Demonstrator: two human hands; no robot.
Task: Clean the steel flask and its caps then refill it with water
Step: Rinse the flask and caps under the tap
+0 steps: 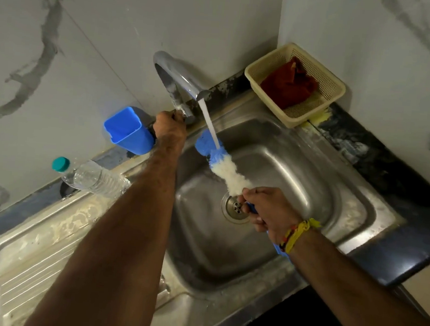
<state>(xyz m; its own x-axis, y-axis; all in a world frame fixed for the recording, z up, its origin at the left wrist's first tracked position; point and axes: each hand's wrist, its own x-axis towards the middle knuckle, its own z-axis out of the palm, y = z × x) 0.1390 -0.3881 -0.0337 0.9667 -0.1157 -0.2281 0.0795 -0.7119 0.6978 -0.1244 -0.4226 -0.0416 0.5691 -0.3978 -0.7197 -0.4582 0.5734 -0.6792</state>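
The left hand (169,130) covers the tap's (176,77) handle. The right hand (267,210) hides most of the brush (224,166) handle. The sink's (362,191) near-left drainboard runs off the frame edge. The cloth (288,84) in the basket (255,70) is too crumpled to identify.

Bottle brush (221,163) – blue-and-white bristles, blue handle – slanted over sink basin (311,176), wet under tap stream (209,122), blue tip uppermost, foamy white middle.

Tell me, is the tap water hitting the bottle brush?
Touching. The head view shows the water stream landing on the bottle brush near its blue tip.
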